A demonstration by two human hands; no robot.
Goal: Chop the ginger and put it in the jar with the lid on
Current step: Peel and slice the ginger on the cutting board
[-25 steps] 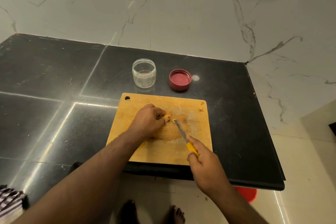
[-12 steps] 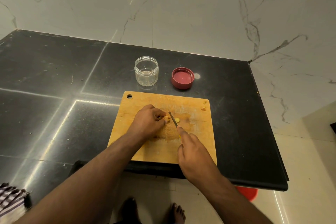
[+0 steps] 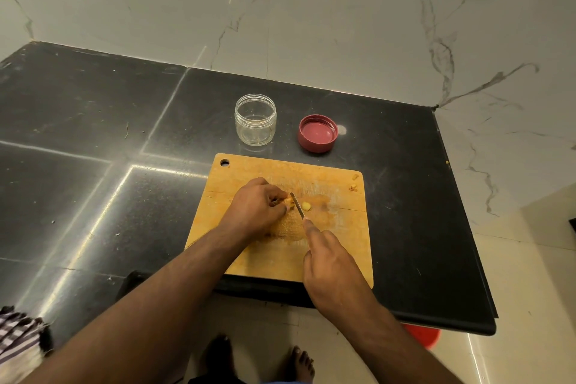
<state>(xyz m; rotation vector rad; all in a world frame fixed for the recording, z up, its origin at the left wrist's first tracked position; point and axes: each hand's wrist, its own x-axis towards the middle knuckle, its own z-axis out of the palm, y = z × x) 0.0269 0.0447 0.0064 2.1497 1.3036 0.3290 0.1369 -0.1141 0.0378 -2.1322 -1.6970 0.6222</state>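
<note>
Two bare hands work over a rectangular wooden chopping board (image 3: 336,246) that lies on a glossy black stone counter (image 3: 93,140), near its front edge. At the far left bottom corner a striped black-and-white cloth (image 3: 18,337) shows at the frame's edge. Further right, the left hand (image 3: 254,207) rests on the middle of the board with its fingers curled down, pinching a small yellowish knob of ginger (image 3: 289,203) against the wood. Just right of that piece stands the thin metal blade of a small knife (image 3: 297,205), edge down on the board, and on the blade's other side lies a cut-off yellow ginger slice (image 3: 306,206), just beside the steel. The right hand (image 3: 332,271) is wrapped closed around the knife's handle, which is hidden inside the fist, with the forefinger stretched along the back of the blade. Behind the board, well apart from the ginger, an empty clear round jar (image 3: 255,119) stands upright and open on the counter, and to its right a round dark-red screw lid (image 3: 318,133) lies with its hollow side up, apart from the jar. A few small ginger scraps (image 3: 353,183) sit near the board's far right corner. Below the counter's right end part of a red round object (image 3: 424,335) shows on the pale floor
</note>
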